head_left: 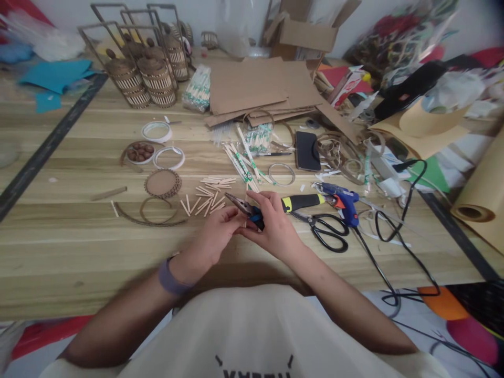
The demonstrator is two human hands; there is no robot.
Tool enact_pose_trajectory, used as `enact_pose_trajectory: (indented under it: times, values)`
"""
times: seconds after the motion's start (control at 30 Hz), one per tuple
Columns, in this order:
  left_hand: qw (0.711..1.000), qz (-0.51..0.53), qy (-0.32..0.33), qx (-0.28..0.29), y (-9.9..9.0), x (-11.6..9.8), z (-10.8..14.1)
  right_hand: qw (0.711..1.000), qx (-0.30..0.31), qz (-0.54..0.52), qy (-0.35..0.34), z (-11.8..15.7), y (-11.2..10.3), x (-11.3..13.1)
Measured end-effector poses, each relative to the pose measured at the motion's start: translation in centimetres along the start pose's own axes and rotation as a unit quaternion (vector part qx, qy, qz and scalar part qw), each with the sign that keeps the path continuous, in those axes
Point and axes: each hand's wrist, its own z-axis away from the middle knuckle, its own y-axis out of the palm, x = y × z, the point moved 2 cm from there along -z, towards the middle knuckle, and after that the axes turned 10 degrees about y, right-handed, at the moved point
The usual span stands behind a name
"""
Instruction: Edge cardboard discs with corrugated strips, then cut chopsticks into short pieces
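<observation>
Though the left hand's (216, 235) hold is unclear, the right (272, 224) grips pliers (240, 204); shirt lettering (256, 374) is cropped.

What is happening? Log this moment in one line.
right hand: holding pliers | left hand: close by pliers | short sticks: loose on table

Free lane: bare tabletop (79, 252) at near left, passable low up to the left forearm (134, 310). Beyond the left hand (220, 231), short sticks (214, 185) obstruct low travel. Right of the right hand (273, 226): 1 pair of scissors (314, 221), 1 glue gun (348, 207), looping cord (372, 258). Back: cardboard sheets (252, 79), upright lanterns (157, 84).
</observation>
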Motion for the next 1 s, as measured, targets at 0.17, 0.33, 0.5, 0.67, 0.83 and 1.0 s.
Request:
enact_pose_trajectory:
  times: [0.17,0.33,0.5,0.67,0.83,1.0]
  values:
    - [0.996,-0.083,-0.032,0.033,-0.8,-1.7,0.6,0.985,0.131,-0.04,0.11,0.6,-2.7,0.2]
    - [0.984,-0.163,-0.047,0.059,-1.4,-2.6,1.0,0.916,0.298,-0.111,0.247,1.4,-5.9,-0.6]
    - [0.976,-0.176,-0.042,0.124,-0.9,-2.1,1.3,0.856,0.363,-0.176,0.325,1.4,-6.2,-0.8]
    - [0.971,-0.166,-0.045,0.165,-0.4,-2.0,1.6,0.842,0.378,-0.191,0.335,0.7,-5.5,0.3]
    - [0.969,-0.166,-0.05,0.177,-0.1,-1.9,1.5,0.847,0.396,-0.197,0.296,0.0,-5.1,1.1]
    - [0.969,-0.161,-0.047,0.181,0.0,-1.7,1.5,0.847,0.399,-0.205,0.286,-0.1,-5.1,1.4]
